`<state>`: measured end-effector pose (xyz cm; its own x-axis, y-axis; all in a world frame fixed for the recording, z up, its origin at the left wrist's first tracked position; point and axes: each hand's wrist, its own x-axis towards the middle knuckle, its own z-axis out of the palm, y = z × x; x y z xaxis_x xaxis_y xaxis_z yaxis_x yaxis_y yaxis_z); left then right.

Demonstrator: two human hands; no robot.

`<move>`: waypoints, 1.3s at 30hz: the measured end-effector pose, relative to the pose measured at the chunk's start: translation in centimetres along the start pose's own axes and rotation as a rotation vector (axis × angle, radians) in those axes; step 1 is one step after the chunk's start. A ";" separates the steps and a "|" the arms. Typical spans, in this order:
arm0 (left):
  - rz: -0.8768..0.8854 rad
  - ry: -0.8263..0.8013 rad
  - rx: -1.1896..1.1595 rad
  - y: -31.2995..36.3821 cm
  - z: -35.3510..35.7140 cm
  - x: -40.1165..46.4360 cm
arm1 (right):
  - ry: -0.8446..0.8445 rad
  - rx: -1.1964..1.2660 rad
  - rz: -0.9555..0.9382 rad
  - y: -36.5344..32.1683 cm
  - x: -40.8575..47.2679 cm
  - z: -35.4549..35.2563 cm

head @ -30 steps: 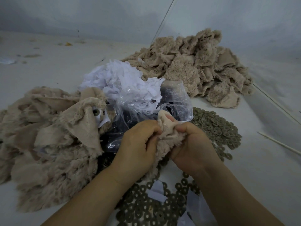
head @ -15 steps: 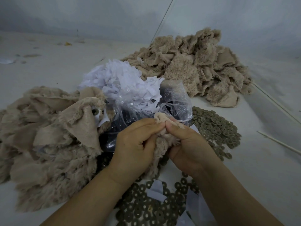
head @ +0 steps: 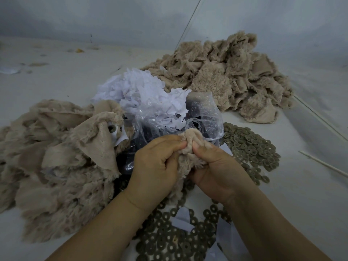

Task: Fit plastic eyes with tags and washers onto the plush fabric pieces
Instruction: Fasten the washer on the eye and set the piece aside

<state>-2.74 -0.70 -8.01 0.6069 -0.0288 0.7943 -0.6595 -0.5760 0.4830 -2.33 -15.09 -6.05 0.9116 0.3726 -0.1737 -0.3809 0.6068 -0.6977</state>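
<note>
Plush piece [head: 190, 147], head view: it sits bunched between both hands, its smooth backing pushed up into a small hump just above the two thumbs, its furry side hanging down toward the wrists. The left hand [head: 156, 164] has its fingers curled round the piece's left edge, thumb pressing in from that side. The right hand [head: 216, 166] grips the other edge, thumb tip meeting the fabric beside the left thumb. The hump lies dead centre between the hands, so neither is nearer; the piece's long axis runs up and down, from hump to hanging fur. No eye or post shows on it, hidden or not yet in, I cannot tell.

Judged from this, the next step needs an eye pushed through at the hump. The clear bag [head: 203, 117], dark inside, lies just beyond the fingertips; tags [head: 143, 91] heap farther behind it. Washers [head: 250, 147] spread right of the right hand and below both wrists, so the right hand reaches them soonest.
</note>
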 end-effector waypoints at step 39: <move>-0.460 0.186 -0.203 -0.1 -1.4 0.6 | 0.150 -1.652 -0.118 -3.4 3.6 -1.2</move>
<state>-2.89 0.48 -7.10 0.7766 0.3454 0.5268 -0.4277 -0.3249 0.8435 2.42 -16.65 -5.08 0.9646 0.2561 -0.0625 0.1611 -0.7602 -0.6294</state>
